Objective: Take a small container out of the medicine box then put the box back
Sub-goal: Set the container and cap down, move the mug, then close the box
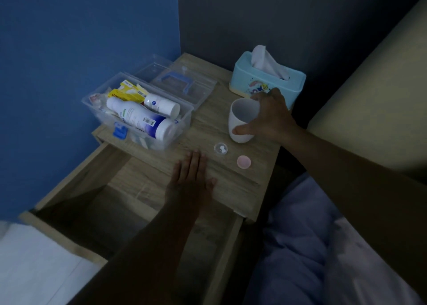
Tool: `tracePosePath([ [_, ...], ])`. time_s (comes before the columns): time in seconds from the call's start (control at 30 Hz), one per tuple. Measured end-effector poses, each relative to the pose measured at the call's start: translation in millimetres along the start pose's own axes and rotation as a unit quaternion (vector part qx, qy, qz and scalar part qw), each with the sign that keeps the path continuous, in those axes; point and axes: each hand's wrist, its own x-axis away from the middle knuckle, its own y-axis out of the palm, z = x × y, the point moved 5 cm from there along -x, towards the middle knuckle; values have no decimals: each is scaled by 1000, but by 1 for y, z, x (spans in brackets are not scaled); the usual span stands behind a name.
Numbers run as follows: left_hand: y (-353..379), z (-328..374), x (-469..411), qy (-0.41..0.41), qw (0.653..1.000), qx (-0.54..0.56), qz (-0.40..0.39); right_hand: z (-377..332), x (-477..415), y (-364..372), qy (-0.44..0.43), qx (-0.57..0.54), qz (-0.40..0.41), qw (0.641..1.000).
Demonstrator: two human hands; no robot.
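Observation:
The clear plastic medicine box [182, 120] stands uncovered on the left of the wooden nightstand [231, 189], filled with white bottles and yellow packets. Its clear lid with a blue handle [178, 79] lies behind it. A small clear round container [220, 148] with white pills inside sits on the tabletop, and its pink cap [243, 161] lies just to the right. My left hand [191, 177] rests flat on the nightstand, fingers together, near the container. My right hand [268, 117] is wrapped around a white cup [241, 120] that stands on the table.
A light blue tissue box [265, 80] stands at the back right. The nightstand's drawer [97, 200] is pulled out below the top, towards me. A blue wall is on the left, bedding at the lower right and lower left.

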Motion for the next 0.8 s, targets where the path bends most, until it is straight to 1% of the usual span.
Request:
tracePosePath([
  [0.07, -2, 1, 1, -2, 1000, 6, -23, 1, 3, 2, 9, -5, 0, 1000],
  [0.2, -1, 1, 0, 1, 999, 5, -42, 1, 8, 5, 29, -8, 1, 1000],
  [0.3, -4, -1, 0, 1, 999, -7, -36, 0, 11, 7, 38, -5, -2, 999],
  [0.33, -7, -2, 0, 8, 999, -5, -53, -1, 11, 7, 41, 3, -5, 999],
  [0.43, -25, -1, 1, 26, 996, 25, -86, -6, 11, 4, 48, 31, -50, 997],
  [0.47, -37, -1, 3, 25, 996, 28, -79, -8, 10, 3, 51, 34, -71, 996],
  [0.53, -60, 1, 10, 40, 998, 36, -38, -13, 11, -3, 51, 14, -93, 994],
  [0.6, -83, -4, 22, 53, 997, 52, 23, -23, 13, -13, 18, -53, -54, 997],
  [0.67, -100, -22, 31, 45, 992, 79, 91, -37, 20, -22, -39, -122, 19, 992],
  [0.7, -108, -34, 34, 30, 990, 90, 106, -46, 24, -25, -66, -138, 50, 987],
  [0.73, -115, -47, 36, 12, 989, 95, 115, -55, 28, -25, -85, -149, 66, 983],
  [0.77, -121, -60, 36, -8, 989, 96, 116, -64, 30, -21, -93, -165, 62, 980],
  [0.8, -126, -72, 35, -24, 989, 91, 111, -72, 30, -14, -87, -188, 40, 977],
])
